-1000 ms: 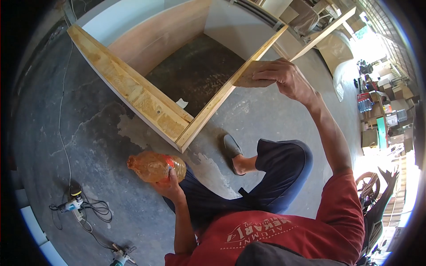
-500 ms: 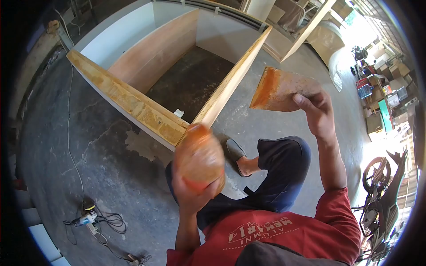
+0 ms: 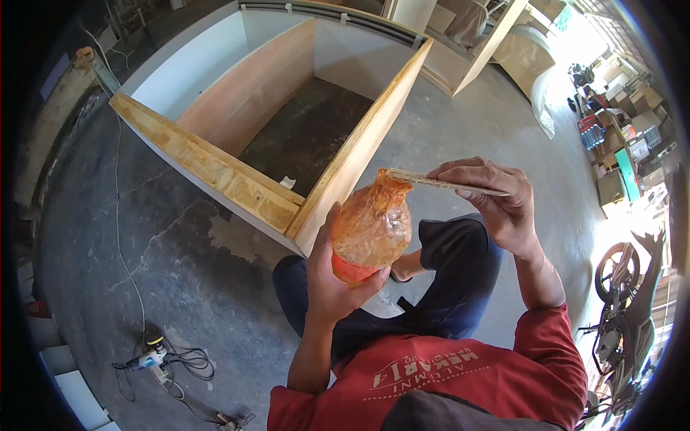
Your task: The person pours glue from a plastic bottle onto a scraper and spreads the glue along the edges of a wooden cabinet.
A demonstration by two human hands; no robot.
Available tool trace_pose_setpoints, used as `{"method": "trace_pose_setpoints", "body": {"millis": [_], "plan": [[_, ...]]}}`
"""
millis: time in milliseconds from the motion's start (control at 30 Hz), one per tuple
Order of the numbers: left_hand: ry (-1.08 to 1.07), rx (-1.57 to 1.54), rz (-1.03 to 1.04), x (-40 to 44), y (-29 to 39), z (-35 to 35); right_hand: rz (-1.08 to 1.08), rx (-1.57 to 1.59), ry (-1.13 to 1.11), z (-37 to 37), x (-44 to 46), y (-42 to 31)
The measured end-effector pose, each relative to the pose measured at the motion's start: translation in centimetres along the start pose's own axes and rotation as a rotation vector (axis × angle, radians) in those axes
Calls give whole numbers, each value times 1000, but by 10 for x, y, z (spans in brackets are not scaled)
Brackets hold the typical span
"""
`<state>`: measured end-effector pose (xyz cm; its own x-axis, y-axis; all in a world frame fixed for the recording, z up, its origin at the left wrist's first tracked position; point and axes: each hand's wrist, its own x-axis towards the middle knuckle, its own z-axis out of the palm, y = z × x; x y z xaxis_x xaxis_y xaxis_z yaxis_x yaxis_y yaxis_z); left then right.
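Note:
My left hand [image 3: 332, 276] is wrapped round an orange-smeared plastic bottle [image 3: 374, 226] with a red band near its base. The bottle leans, its narrow mouth up and to the right. My right hand [image 3: 496, 200] pinches a thin flat scrap of board [image 3: 424, 179], seen almost edge-on. The board's far end meets the bottle's mouth. Just beyond the bottle stands the near corner of a large wooden frame [image 3: 293, 224], whose top edges carry yellowish-brown smears.
The frame has a plywood divider [image 3: 248, 90] and pale side panels. A corded power tool [image 3: 152, 355] lies on the concrete floor [image 3: 86, 287] at lower left. A motorbike [image 3: 624, 323] stands at right, below cluttered boxes [image 3: 612, 194]. More wooden panels [image 3: 460, 65] are at the back.
The bottle has moved right and tilted towards my right hand. The board has come down and left, turned from showing its stained face to edge-on, and now touches the bottle's mouth.

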<state>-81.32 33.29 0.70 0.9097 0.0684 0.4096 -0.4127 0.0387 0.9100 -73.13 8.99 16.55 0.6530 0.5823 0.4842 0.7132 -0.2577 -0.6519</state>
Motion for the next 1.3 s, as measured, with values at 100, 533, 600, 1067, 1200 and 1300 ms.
{"method": "trace_pose_setpoints", "body": {"millis": [100,533,600,1067,1200,1300], "plan": [[2,29,34,-1,-1,0,41,-33,-4,2,-2,3],[87,64,7,0,-8,6,-164,-456,-48,-5,-2,-3],[96,58,1,2,-14,6,-214,-489,-57,-1,-2,-13],[889,211,109,-81,-30,-45,24,-342,21,-6,2,25],[921,360,57,-123,-35,-59,-177,-560,-181,33,27,73],[981,347,-40,-153,-51,-57,-265,-631,-160,52,40,114]]}}
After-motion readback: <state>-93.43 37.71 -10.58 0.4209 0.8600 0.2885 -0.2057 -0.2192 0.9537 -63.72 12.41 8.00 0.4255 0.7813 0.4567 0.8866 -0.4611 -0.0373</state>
